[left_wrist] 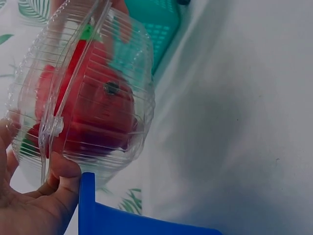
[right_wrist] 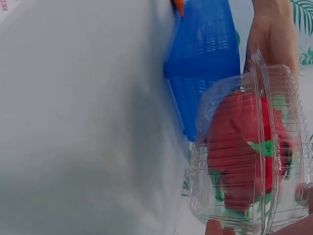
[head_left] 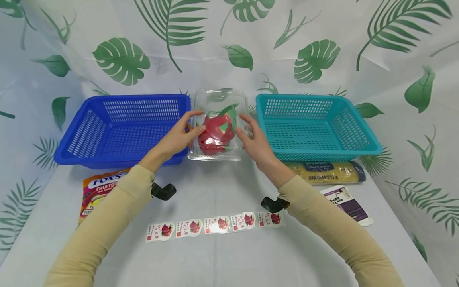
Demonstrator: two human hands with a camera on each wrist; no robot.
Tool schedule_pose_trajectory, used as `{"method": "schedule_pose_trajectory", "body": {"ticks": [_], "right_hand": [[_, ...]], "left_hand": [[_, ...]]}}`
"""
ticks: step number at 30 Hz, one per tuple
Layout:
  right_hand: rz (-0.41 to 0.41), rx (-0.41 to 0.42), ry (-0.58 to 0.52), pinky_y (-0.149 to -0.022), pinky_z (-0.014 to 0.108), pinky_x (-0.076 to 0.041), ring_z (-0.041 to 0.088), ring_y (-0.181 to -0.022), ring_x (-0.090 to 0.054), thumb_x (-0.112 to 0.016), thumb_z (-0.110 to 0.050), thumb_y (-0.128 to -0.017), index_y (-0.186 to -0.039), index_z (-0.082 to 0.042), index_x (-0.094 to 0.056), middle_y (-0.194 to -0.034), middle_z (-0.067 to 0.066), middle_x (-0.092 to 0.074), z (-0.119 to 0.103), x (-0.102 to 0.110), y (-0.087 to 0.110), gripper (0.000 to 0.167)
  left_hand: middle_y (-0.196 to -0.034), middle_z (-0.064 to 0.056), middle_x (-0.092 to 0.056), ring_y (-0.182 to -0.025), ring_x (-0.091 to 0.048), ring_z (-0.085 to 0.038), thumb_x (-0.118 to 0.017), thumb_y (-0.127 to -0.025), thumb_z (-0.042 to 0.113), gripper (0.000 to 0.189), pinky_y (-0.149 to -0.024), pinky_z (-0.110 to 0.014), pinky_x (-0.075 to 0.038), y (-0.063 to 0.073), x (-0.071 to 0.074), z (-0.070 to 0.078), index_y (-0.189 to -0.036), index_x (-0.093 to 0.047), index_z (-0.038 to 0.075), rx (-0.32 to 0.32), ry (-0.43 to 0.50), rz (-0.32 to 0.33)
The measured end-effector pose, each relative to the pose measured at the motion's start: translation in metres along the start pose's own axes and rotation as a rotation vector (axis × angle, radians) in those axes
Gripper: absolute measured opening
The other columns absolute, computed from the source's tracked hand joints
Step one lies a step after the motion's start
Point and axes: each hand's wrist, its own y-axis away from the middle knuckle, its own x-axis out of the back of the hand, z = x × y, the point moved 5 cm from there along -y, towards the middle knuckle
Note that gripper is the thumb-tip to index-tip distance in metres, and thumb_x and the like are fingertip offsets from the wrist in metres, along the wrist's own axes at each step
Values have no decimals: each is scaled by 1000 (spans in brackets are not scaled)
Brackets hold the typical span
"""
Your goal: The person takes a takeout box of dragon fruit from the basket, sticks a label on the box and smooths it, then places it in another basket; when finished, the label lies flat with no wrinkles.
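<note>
A clear plastic clamshell box (head_left: 218,156) with red, green-tipped dragon fruit (head_left: 218,129) inside is held up between the two baskets. Its lid covers the fruit, and the two rims run close together. My left hand (head_left: 181,134) grips the box's left side, with the thumb at the rim in the left wrist view. On the opposite side, my right hand (head_left: 255,142) holds the box, its fingertips (right_wrist: 213,227) at the box's edge in the right wrist view. Part of each hand is hidden behind the plastic.
A blue basket (head_left: 118,161) stands left and a teal basket (head_left: 322,155) right. A candy bag (head_left: 94,189) lies front left; a spaghetti pack (head_left: 331,175) and a purple-and-white package (head_left: 348,205) lie front right. Several dragon fruit stickers (head_left: 216,225) form a row at the front.
</note>
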Motion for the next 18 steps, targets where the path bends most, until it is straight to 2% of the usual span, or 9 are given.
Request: {"method": "schedule_pose_trajectory", "body": {"ticks": [11, 15, 18], "right_hand": [[-23, -12, -42, -105, 53, -40, 29, -145, -20, -48, -36, -103, -152, -31, -31, -160, 2, -17, 8, -2, 0, 52], [-26, -14, -42, -105, 52, -40, 27, -145, -19, -47, -35, -104, -152, -31, -31, -161, 3, -16, 10, -1, -1, 51], [-26, -20, -32, -104, 51, -41, 27, -146, -18, -47, -35, -104, -152, -31, -30, -161, 3, -16, 12, 0, -2, 51]], "left_hand": [[-84, -11, -47, -63, -50, -22, -55, -100, 38, 56, -60, -32, -44, -2, -3, -1, -150, -32, 28, 41, -37, -14], [-86, -11, -49, -66, -51, -23, -54, -100, 39, 56, -65, -36, -45, -2, -5, 1, -151, -31, 29, 72, -65, -20], [-87, -12, -50, -70, -53, -30, -53, -100, 40, 56, -66, -38, -46, -2, -6, 3, -150, -30, 31, 85, -98, -25]]}}
